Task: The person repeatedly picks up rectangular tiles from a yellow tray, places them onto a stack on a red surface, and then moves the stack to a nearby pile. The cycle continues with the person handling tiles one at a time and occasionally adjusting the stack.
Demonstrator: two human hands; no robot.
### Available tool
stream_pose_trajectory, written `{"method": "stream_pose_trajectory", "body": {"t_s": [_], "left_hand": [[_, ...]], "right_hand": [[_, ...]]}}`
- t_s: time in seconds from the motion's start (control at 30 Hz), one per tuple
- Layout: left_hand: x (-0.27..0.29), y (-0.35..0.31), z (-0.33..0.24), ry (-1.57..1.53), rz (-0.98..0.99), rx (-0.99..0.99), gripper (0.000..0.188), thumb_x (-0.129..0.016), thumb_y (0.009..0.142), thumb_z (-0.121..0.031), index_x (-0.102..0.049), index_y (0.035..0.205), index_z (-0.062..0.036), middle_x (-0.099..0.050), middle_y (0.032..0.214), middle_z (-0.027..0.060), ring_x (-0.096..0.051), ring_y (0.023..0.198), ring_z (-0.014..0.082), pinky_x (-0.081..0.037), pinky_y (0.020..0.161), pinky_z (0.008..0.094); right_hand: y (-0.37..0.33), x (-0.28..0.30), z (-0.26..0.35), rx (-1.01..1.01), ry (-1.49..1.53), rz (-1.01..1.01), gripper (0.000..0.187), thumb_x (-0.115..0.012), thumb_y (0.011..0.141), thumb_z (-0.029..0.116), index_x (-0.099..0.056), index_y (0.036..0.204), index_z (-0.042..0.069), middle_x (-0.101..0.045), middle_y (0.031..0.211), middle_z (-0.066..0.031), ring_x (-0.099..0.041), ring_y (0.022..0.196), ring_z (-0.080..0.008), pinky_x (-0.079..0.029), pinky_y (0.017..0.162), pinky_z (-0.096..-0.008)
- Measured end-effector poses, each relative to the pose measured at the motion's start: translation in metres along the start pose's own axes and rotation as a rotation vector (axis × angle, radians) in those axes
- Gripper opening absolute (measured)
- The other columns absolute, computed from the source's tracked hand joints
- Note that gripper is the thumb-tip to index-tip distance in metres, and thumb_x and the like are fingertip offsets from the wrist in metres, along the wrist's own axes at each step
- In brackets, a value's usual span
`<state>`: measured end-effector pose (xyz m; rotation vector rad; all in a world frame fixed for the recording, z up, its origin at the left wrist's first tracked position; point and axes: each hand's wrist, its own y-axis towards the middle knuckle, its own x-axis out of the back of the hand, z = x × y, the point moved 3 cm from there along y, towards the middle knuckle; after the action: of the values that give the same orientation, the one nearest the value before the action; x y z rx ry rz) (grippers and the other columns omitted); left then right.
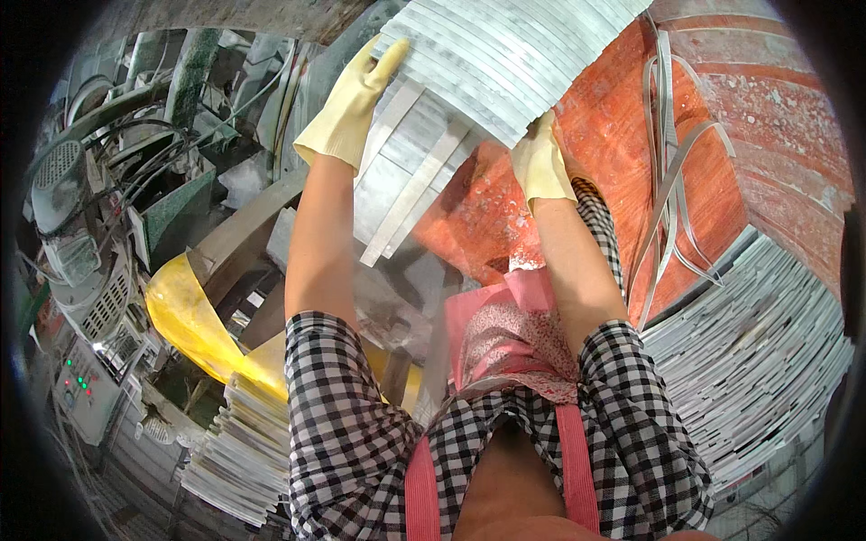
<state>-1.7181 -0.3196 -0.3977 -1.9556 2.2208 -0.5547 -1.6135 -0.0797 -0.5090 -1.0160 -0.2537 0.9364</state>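
Across the top of the head view lies a row of thin, pale grey strips (514, 59), packed side by side; they look like stone or tile. My left hand (352, 108), in a pale yellow rubber glove, grips the row's left end, thumb and fingers apart around its edge. At the lower right corner, my right hand (541, 167), gloved the same way, holds the row with its fingertips partly hidden behind it. Below the row are flat pale grey pieces (388, 189) with two lighter strips (419, 189) laid slantwise over them.
An orange-red worn surface (613, 135) lies to the right, with loose grey flat straps (663, 162) over it. A big stack of thin strips (758, 370) stands lower right, another stack (239, 451) lower left. Machinery (77, 261) with cables and a yellow curved sheet (185, 316) fill the left.
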Motion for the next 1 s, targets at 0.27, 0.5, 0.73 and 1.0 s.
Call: {"method": "stream_pose_trajectory", "body": {"t_s": [0.27,0.5,0.73,1.0], "left_hand": [[0.000,-0.018,-0.035,0.035,-0.001,-0.099,0.074,-0.068,0.091,-0.052,-0.058,0.140,0.0020,-0.066,0.128,0.0130,-0.059,0.116,0.0204,-0.041,0.105,0.0322],[-0.001,-0.001,-0.015,0.011,-0.019,0.091,0.080,-0.070,0.086,-0.058,-0.060,0.136,0.0041,-0.064,0.131,0.0138,-0.057,0.123,0.0200,-0.038,0.109,0.0324],[-0.024,-0.002,-0.005,-0.084,-0.043,0.215,0.088,-0.055,0.097,-0.061,-0.036,0.152,0.0059,-0.040,0.155,0.0234,-0.037,0.146,0.0320,-0.031,0.121,0.0450],[0.020,0.014,-0.001,0.011,-0.192,0.283,0.108,-0.037,0.089,-0.084,-0.028,0.157,-0.0009,-0.024,0.164,0.0214,-0.022,0.152,0.0390,-0.016,0.126,0.0494]], "right_hand": [[0.008,-0.010,-0.015,-0.045,0.023,0.015,0.061,-0.032,0.107,0.046,-0.033,0.157,0.011,-0.033,0.161,-0.0072,-0.035,0.144,-0.0206,-0.032,0.116,-0.0373],[0.011,-0.002,-0.015,-0.063,0.052,-0.030,0.063,-0.033,0.106,0.049,-0.033,0.158,0.013,-0.030,0.164,-0.0049,-0.033,0.145,-0.0192,-0.031,0.117,-0.0373],[0.006,0.016,-0.004,-0.044,0.147,-0.044,0.065,-0.035,0.105,0.051,-0.033,0.158,0.015,-0.028,0.166,-0.0027,-0.031,0.147,-0.0178,-0.030,0.117,-0.0373],[-0.021,0.086,-0.001,-0.012,0.274,-0.140,0.063,-0.036,0.104,0.052,-0.036,0.155,0.015,-0.030,0.161,-0.0021,-0.033,0.142,-0.0176,-0.032,0.114,-0.0374]]}}
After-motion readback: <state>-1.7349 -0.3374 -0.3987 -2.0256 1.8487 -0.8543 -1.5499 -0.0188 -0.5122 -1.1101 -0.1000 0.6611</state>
